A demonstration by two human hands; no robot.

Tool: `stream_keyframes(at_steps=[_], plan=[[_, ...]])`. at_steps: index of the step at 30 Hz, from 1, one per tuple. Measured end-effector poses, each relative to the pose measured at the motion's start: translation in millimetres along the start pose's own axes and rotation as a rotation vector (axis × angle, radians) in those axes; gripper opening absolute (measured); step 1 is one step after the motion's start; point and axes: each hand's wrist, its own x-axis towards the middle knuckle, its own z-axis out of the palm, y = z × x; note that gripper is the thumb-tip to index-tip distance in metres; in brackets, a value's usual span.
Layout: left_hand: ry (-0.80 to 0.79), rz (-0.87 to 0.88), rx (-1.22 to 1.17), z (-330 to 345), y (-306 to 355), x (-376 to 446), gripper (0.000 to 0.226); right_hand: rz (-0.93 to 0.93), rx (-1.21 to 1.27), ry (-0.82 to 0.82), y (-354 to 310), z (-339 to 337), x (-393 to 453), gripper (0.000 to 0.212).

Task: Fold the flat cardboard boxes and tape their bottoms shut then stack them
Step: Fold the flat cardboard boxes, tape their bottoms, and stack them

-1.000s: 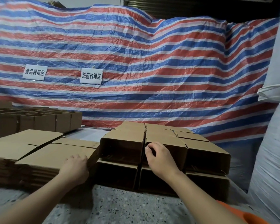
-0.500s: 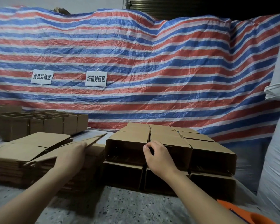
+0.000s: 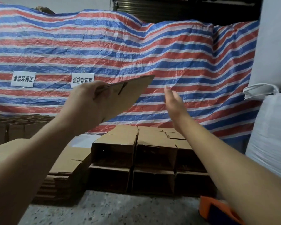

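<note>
Flat box raised at 12 o'clock, left hand gripping its near edge to open it; right hand, fingers straight and empty, at 2 o'clock, likely reaching in. Folded boxes stacked at 6.

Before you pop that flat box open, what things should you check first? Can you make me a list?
1. Left hand grips the flat box: ok.
2. Right hand is free to help: ok, open and holding nothing.
3. Flat box is lifted above the flat stack: ok.
4. Tape tool within reach: cannot tell; only an orange object shows at the lower right.
5. Folded boxes sit in tidy rows: ok.
</note>
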Motion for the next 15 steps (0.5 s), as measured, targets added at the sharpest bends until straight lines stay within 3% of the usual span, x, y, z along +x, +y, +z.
stream_keyframes(at_steps=[6, 8, 10, 13, 15], plan=[[-0.283, -0.243, -0.546, 19, 27, -1, 0.012, 0.012, 0.021, 0.065, -11, -67, 10, 0.053], [-0.335, -0.283, -0.636, 26, 28, -1, 0.022, 0.027, 0.038, 0.113, -10, -83, 2, 0.048], [-0.312, -0.336, -0.68, 36, 27, 0, 0.033, 0.031, 0.074, 0.145, -7, -94, -3, 0.052], [-0.153, -0.509, -0.758, 57, 22, 3, 0.025, 0.04, 0.088, 0.157, 1, -105, -10, 0.052], [-0.066, -0.624, -0.82, 70, 21, 2, 0.034, 0.033, 0.073, 0.149, 6, -108, -16, 0.05]])
